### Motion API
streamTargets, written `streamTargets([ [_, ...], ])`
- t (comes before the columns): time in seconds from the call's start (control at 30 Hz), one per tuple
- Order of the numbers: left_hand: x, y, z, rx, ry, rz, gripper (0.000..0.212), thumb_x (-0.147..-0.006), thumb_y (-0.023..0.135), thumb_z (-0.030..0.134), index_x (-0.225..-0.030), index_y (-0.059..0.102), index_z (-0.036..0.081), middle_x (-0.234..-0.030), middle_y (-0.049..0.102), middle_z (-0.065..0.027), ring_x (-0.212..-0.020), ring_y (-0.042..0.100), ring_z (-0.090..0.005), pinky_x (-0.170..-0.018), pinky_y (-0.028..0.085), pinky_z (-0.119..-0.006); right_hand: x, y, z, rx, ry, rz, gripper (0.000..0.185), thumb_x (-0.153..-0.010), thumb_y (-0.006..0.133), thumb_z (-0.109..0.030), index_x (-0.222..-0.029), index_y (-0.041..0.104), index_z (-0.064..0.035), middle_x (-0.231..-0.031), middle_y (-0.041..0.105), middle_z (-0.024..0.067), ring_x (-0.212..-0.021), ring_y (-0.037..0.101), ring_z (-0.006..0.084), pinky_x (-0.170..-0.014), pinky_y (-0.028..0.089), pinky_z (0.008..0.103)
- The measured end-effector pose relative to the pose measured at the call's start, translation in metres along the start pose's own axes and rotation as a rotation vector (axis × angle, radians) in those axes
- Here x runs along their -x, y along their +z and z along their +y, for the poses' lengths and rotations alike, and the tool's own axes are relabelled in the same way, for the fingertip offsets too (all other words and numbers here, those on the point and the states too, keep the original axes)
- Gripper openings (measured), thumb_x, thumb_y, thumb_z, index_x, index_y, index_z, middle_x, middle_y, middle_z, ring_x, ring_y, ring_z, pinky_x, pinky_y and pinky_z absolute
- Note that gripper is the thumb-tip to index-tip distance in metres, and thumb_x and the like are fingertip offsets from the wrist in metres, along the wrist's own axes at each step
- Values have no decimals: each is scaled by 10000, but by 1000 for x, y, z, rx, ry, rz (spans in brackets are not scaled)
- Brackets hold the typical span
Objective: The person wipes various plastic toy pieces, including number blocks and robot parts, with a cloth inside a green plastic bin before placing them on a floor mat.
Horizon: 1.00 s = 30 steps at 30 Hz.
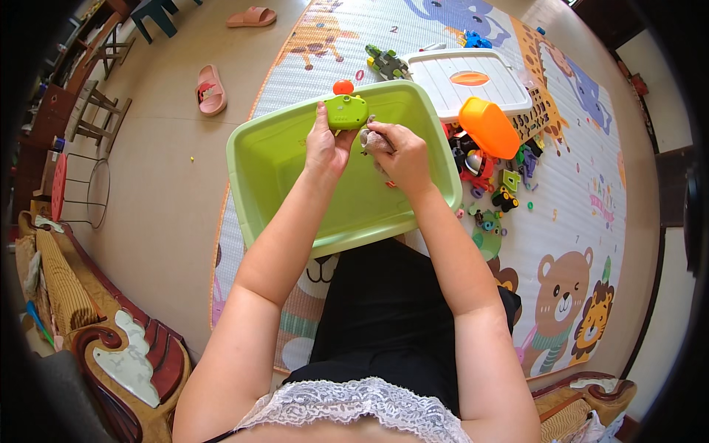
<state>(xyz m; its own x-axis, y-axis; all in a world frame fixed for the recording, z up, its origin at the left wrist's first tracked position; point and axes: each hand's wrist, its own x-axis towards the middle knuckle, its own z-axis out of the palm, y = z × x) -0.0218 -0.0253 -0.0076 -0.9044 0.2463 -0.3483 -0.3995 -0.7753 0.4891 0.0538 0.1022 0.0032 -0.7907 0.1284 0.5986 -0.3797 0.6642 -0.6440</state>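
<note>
A large light-green plastic bin [277, 188] stands on the play mat before me, tilted slightly in view. Over its far part, my left hand [328, 145] grips a lime-green plastic toy [348, 112] whose back with screw holes faces up. A round orange-red piece [343, 87] shows just beyond this toy; whether they are joined I cannot tell. Close on the right, my right hand [403, 150] pinches a crumpled greyish cloth [378, 142] beside the toy. A small red-orange bit [391, 184] lies in the bin, partly hidden by my right hand.
Right of the bin lie a white lid [443, 83], an orange plastic tub [487, 127], a number board [534, 113] and several mixed toys [479, 166]. A green dinosaur-like toy [386, 63] rests beyond the bin. Pink slippers [211, 91] and a stool [155, 16] are on the left floor.
</note>
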Motion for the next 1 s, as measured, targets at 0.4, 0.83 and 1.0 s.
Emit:
streamTargets([
  [0.4,7,2,-6,-165,-177,-35,299,-935,560,166,-1153,512,-32,-1119,589,-131,-1022,603,-235,-939,521,-374,-3,-5,9,56,114,137,359,-709,668,-7,-1065,636,-44,-1092,663,153,-968,656,289,-833,526,347],
  [0.83,-2,-2,-2,-81,-162,-181,275,-977,479,155,-1150,502,-57,-1078,609,-157,-975,627,-250,-857,548,-364,-4,-2,3,87,-95,120,259,-666,695,-13,-921,675,-54,-937,700,94,-791,664,245,-700,544,330],
  [1.0,-13,-17,0,-10,-162,-243,277,-979,476,163,-1146,504,-57,-1044,618,-161,-925,640,-260,-827,556,-359,-3,1,2,56,-195,53,223,-673,733,-64,-887,668,-62,-906,705,71,-771,661,230,-693,548,335],
])
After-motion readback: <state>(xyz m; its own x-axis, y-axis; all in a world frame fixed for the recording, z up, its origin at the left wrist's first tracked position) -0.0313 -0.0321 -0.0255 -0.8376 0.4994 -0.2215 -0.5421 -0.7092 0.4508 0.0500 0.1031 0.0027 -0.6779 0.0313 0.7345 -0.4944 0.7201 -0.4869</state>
